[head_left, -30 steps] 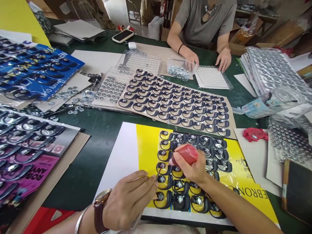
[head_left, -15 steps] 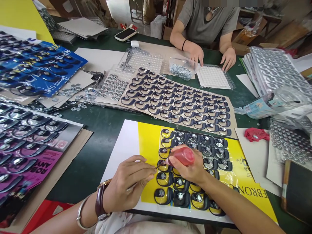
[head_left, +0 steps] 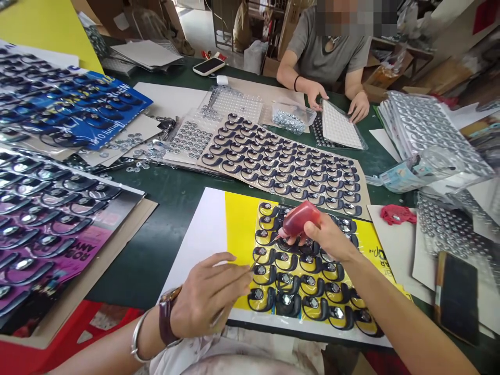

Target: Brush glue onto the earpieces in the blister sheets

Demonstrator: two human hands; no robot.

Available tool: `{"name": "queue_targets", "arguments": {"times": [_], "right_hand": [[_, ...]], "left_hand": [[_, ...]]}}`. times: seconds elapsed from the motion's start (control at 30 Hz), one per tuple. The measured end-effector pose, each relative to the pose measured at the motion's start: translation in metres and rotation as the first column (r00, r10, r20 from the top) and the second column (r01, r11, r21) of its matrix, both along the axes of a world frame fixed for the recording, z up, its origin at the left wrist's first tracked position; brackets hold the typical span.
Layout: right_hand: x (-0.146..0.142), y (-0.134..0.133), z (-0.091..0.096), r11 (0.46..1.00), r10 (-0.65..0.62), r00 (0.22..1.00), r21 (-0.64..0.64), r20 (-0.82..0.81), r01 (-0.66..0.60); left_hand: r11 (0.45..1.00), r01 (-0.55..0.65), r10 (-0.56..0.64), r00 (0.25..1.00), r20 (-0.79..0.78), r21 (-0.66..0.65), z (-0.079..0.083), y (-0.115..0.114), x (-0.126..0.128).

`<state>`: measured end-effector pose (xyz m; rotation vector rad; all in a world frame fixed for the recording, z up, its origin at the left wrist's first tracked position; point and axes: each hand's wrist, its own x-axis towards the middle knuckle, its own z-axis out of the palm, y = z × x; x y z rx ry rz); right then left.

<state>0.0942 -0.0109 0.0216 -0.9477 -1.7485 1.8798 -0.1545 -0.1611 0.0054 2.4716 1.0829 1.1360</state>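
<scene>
A yellow and white card (head_left: 238,224) lies in front of me with rows of dark hook-shaped pieces (head_left: 304,271) carrying shiny round studs. My right hand (head_left: 324,237) grips a small red squeeze bottle (head_left: 299,217), its nozzle pointing down-left at a piece in the left column. My left hand (head_left: 209,297), with a brown watch on the wrist, pinches a thin stick (head_left: 255,262) whose tip rests by the same column.
A long beige card of dark hooks (head_left: 289,161) lies beyond. Blue (head_left: 78,109) and purple (head_left: 42,224) filled cards sit left. Across the green table a person in a grey shirt handles a white tray (head_left: 341,125). Stud sheets (head_left: 429,125) stack right; a dark block (head_left: 455,297) lies near right.
My right hand has moved the red bottle up the left column to a farther piece. My left hand and stick stay near the same spot. The person opposite has tilted the white tray.
</scene>
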Motion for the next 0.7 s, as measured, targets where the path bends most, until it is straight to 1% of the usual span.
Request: {"name": "queue_targets", "arguments": {"times": [0.1, 0.17, 0.2, 0.3, 0.4, 0.53, 0.63, 0.7], "right_hand": [[-0.007, -0.025, -0.01, 0.983, -0.161, 0.987, 0.086, 0.003, 0.16], [-0.015, -0.046, -0.014, 0.949, -0.249, 0.968, 0.198, 0.005, 0.243], [-0.019, -0.055, -0.016, 0.93, -0.272, 0.962, 0.257, -0.001, 0.263], [-0.026, -0.07, -0.02, 0.862, -0.292, 0.956, 0.429, -0.019, 0.271], [-0.028, -0.072, -0.024, 0.786, -0.283, 0.959, 0.569, -0.017, 0.242], [-0.029, -0.069, -0.026, 0.719, -0.237, 0.971, 0.666, -0.034, 0.199], [-0.031, -0.068, -0.024, 0.656, -0.222, 0.975, 0.734, -0.031, 0.173], [-0.032, -0.068, -0.023, 0.632, -0.216, 0.976, 0.757, -0.031, 0.164]], "left_hand": [[0.997, 0.049, -0.041, 0.992, -0.115, 0.066, 0.003, -0.011, 0.002], [0.996, 0.065, -0.053, 0.985, -0.163, 0.069, 0.004, -0.016, 0.004], [0.995, 0.068, -0.055, 0.982, -0.18, 0.067, 0.004, -0.018, 0.006], [0.996, 0.059, -0.044, 0.976, -0.215, 0.068, 0.002, -0.02, 0.009], [0.993, 0.063, -0.034, 0.965, -0.259, 0.103, 0.0, -0.022, 0.013], [0.981, 0.105, -0.045, 0.942, -0.332, 0.165, 0.0, -0.025, 0.016], [0.976, 0.117, -0.048, 0.938, -0.343, 0.182, 0.001, -0.027, 0.017], [0.976, 0.115, -0.047, 0.94, -0.337, 0.185, 0.002, -0.027, 0.018]]}}
